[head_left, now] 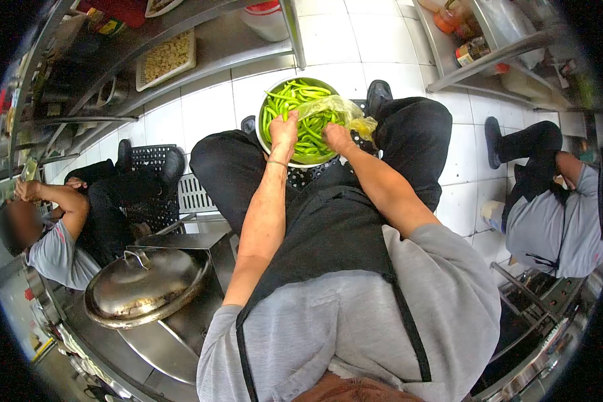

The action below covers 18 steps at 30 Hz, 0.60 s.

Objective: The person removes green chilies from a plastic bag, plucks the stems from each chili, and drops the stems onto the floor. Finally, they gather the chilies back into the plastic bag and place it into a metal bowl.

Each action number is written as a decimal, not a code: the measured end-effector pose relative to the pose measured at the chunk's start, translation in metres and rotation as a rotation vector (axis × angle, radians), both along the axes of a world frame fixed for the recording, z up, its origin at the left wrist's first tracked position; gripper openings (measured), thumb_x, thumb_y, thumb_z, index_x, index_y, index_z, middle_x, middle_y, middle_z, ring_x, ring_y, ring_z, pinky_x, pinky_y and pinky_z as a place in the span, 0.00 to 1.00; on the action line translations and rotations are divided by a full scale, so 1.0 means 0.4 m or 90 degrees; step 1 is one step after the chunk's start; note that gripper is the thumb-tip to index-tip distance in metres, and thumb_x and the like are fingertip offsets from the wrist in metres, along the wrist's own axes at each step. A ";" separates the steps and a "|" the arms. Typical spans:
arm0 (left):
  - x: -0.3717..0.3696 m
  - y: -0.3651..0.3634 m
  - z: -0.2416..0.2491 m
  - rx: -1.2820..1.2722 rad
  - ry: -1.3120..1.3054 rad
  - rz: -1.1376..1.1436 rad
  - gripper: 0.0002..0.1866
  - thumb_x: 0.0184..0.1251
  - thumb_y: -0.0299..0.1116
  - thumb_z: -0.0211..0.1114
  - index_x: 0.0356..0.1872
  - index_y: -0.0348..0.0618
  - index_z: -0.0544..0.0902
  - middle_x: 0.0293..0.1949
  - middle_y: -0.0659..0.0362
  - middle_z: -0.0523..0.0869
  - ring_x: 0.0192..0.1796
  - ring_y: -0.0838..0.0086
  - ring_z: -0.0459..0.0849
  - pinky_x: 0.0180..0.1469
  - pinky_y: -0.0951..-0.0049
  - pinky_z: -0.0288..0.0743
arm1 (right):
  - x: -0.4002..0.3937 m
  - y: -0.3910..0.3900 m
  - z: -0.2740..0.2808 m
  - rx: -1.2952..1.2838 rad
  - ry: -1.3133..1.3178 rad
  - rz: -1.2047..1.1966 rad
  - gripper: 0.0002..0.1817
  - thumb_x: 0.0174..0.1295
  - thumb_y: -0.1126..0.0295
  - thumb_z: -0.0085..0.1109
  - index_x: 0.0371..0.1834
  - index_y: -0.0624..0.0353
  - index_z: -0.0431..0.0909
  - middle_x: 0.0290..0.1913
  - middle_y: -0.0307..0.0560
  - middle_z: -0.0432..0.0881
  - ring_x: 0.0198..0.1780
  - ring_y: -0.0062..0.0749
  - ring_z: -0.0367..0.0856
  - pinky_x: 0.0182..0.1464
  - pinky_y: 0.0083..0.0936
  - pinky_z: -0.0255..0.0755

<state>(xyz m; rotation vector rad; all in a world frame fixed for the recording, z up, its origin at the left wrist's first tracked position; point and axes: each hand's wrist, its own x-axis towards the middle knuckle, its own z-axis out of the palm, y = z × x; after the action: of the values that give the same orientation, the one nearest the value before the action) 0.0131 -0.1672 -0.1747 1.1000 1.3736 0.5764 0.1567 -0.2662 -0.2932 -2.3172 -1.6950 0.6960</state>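
Between my knees stands a round metal bowl [263,137], heaped with long green chili peppers [311,137]. A clear, yellowish plastic bag [338,106] stretches across the peppers and hangs over the bowl's right rim. My left hand [285,130] is closed at the bowl's left side, its fingers pinching the bag's edge with peppers close by. Low on the right side of the bowl, my right hand [338,138] is curled shut against the peppers and the bag. What its fingers hold is hidden.
Metal shelving [241,57] on the left holds a tray of pale pieces [169,59]. Another shelf [492,57] carries bottles. A lidded pot [147,285] stands at lower left. One person [67,228] sits left; another person [549,214] is at right.
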 end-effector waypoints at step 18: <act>0.004 -0.057 0.022 0.059 0.081 -0.420 0.22 0.70 0.38 0.62 0.62 0.41 0.76 0.53 0.49 0.84 0.54 0.62 0.81 0.58 0.64 0.73 | 0.081 0.110 0.277 -0.046 1.087 -0.574 0.08 0.63 0.69 0.60 0.30 0.48 0.69 0.22 0.31 0.62 0.18 0.19 0.54 0.26 0.23 0.56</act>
<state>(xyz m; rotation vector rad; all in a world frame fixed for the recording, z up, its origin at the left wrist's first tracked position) 0.0146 -0.1899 -0.1660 1.5900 1.0051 0.0871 0.1890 -0.2224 -0.1822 -1.1811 0.1203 1.6268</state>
